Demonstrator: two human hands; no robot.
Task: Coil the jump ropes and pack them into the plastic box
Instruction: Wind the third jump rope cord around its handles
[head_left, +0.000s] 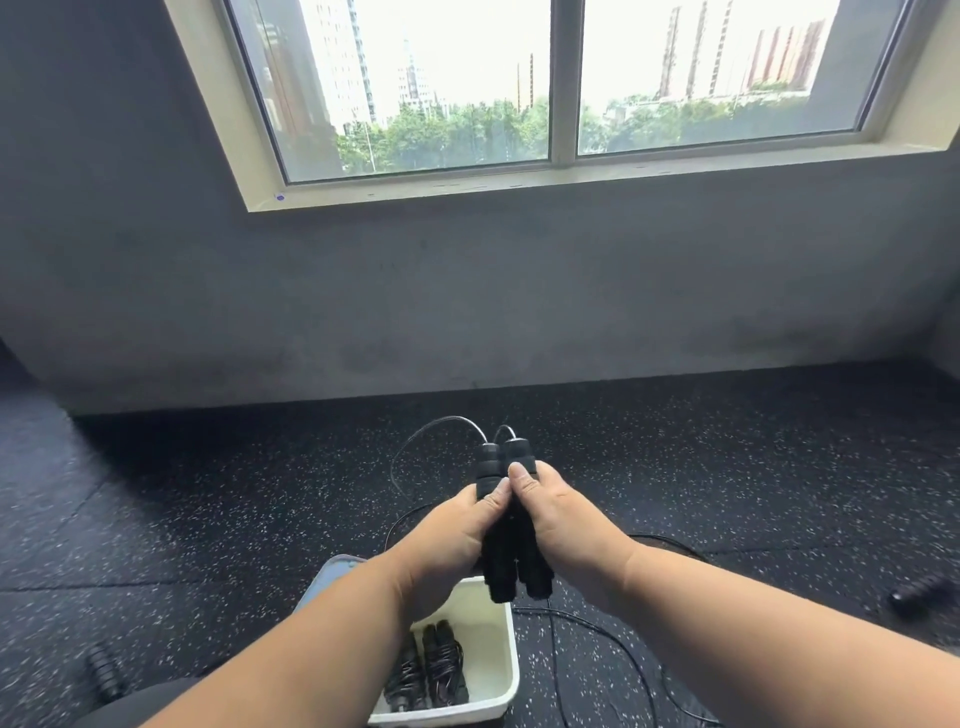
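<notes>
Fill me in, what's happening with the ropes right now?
A person holds two black jump rope handles side by side, left hand and right hand both gripping them, above the white plastic box. Its cord trails loose on the floor, not yet coiled. One coiled rope already lies in the box.

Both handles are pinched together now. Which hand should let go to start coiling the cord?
Probably the left hand. The cord loops out to the left of the paired handles, nearest it. The right hand already wraps both handles and could hold them alone above the plastic box.
</notes>
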